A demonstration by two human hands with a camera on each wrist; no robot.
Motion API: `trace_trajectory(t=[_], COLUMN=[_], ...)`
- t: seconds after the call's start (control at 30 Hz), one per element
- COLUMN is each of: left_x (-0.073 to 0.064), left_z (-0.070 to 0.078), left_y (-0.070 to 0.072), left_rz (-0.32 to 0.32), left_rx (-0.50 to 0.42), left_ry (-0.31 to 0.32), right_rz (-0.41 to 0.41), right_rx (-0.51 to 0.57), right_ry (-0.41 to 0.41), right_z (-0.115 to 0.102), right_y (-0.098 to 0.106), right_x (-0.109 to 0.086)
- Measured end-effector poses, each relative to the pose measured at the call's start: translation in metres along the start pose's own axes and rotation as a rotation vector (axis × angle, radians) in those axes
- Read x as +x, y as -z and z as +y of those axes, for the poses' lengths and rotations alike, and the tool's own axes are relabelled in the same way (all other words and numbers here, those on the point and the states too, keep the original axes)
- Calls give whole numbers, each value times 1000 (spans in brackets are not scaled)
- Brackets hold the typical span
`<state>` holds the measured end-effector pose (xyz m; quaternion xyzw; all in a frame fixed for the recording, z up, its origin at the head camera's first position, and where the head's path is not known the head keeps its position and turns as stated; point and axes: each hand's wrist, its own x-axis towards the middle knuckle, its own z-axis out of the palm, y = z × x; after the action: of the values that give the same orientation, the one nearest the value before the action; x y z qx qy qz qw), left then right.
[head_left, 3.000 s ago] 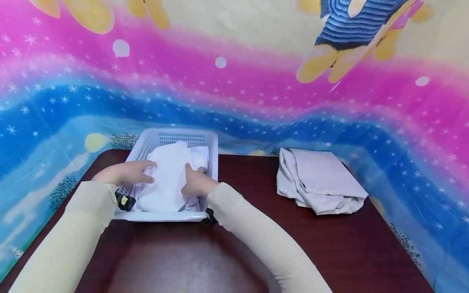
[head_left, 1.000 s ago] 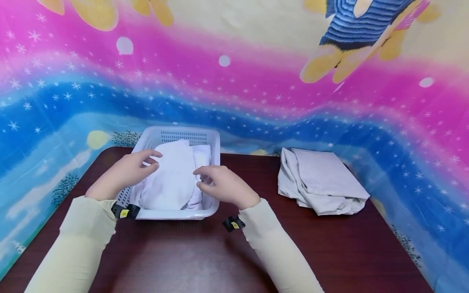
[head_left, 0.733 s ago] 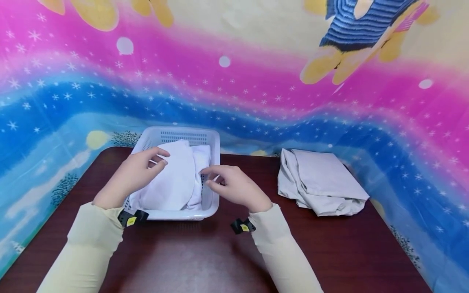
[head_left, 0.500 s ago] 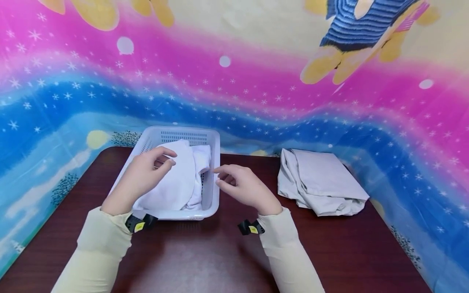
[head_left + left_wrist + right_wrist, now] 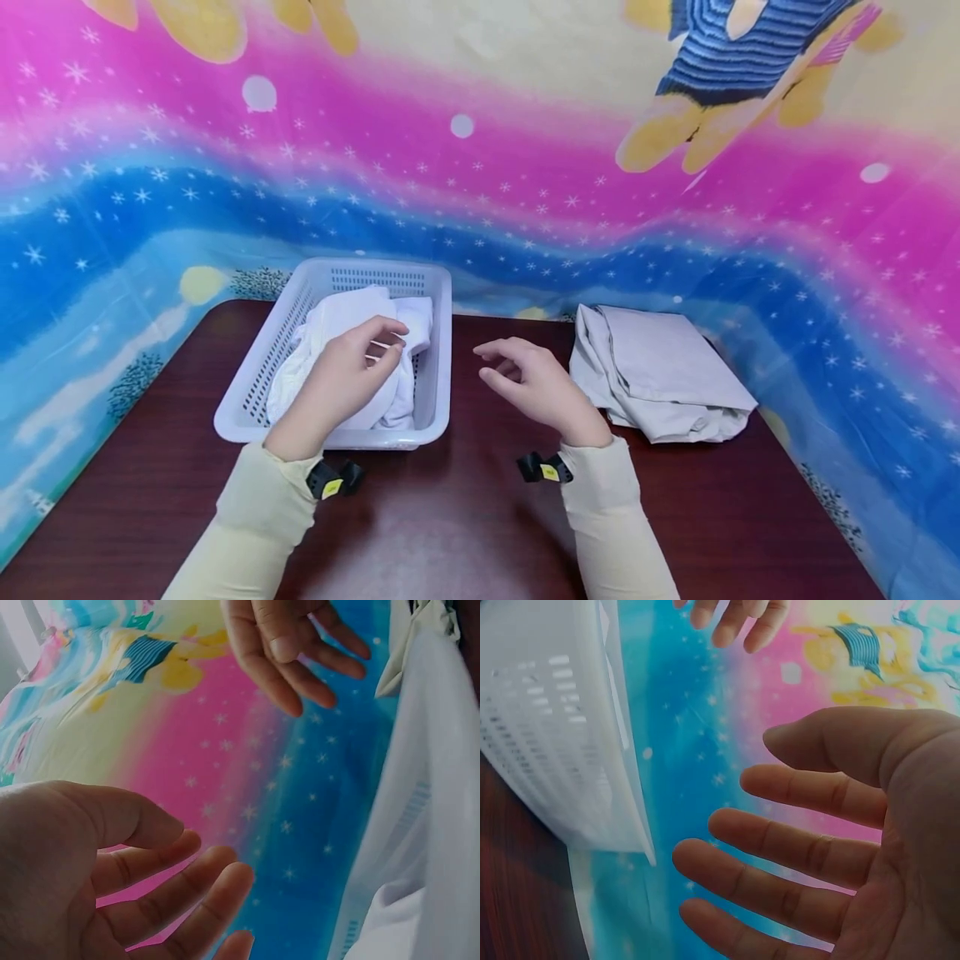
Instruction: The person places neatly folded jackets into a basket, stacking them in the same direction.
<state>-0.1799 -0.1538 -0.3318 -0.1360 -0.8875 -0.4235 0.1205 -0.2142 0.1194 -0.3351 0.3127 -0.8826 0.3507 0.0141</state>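
Observation:
A white plastic basket [image 5: 438, 367] with slotted walls stands at the left of the table, white folded cloth [image 5: 348, 308] lying inside it. Above the basket hovers my left hand [image 5: 341, 379], fingers loosely bent and holding nothing; it covers part of the cloth in the head view. My right hand [image 5: 536, 383] hangs in the air between the basket and a folded pale grey cloth [image 5: 671, 354], its fingers relaxed and spread in the right wrist view, nothing in them. The grey cloth lies in a thick, creased stack at the right.
The dark red-brown wooden table [image 5: 450, 517] carries the basket and the grey cloth near its back edge. A colourful printed backdrop [image 5: 495, 167] with snowflakes rises directly behind and wraps round both sides.
Both hands have let go of the white cloth in the basket and risen. They have since drifted right, the right hand leaving the basket. Basket and grey cloth have stayed in place.

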Motion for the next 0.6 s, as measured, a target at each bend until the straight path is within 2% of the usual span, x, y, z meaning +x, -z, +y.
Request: trace_trajectory(t=[0.2,0.4,0.6], left_x=[3,3,2], left_z=[6,11,19], left_y=[-21,-35,-51], left_rz=[-8,17,37], left_rx=[-12,-7,-50], left_ry=[-32,-75,-79], right_rz=[27,19,46], right_rx=[-17,-59,-104], right_ry=[-22,-60,-96], right_z=[11,20,34], right_y=[10,22,30], right_x=[-10,-20,-31])
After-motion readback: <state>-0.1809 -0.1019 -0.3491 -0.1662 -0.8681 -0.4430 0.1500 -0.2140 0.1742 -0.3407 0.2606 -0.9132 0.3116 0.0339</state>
